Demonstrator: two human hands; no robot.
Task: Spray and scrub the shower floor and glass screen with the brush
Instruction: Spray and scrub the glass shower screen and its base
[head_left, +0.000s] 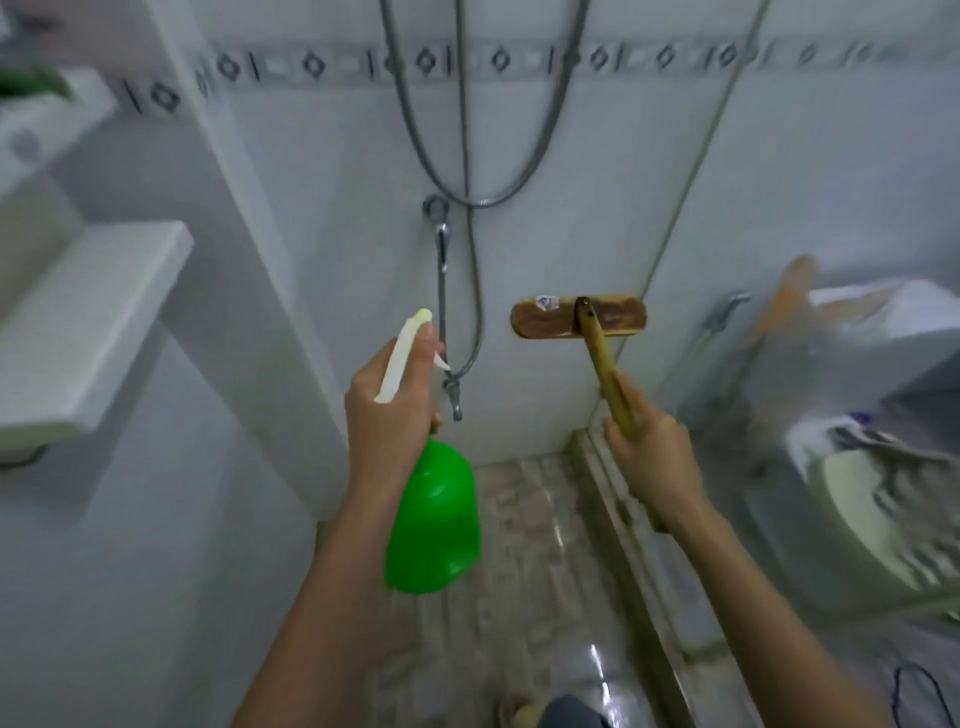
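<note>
My left hand (387, 410) grips the neck and white trigger head of a green spray bottle (434, 519), its nozzle aimed up at the back wall. My right hand (652, 457) holds the yellowish handle of a wooden-backed scrub brush (579, 318), whose head is raised against the white tiled wall near the corner. The glass screen (779, 270) stands to the right of the brush, its edge running down to a floor sill. The wet mottled shower floor (524, 571) lies below my arms.
A metal shower hose (475, 291) and tap (453, 392) hang on the back wall between my hands. A white ledge (88, 332) juts out at left. Behind the glass at right sits a toilet (878, 519). A foot shows at the bottom edge.
</note>
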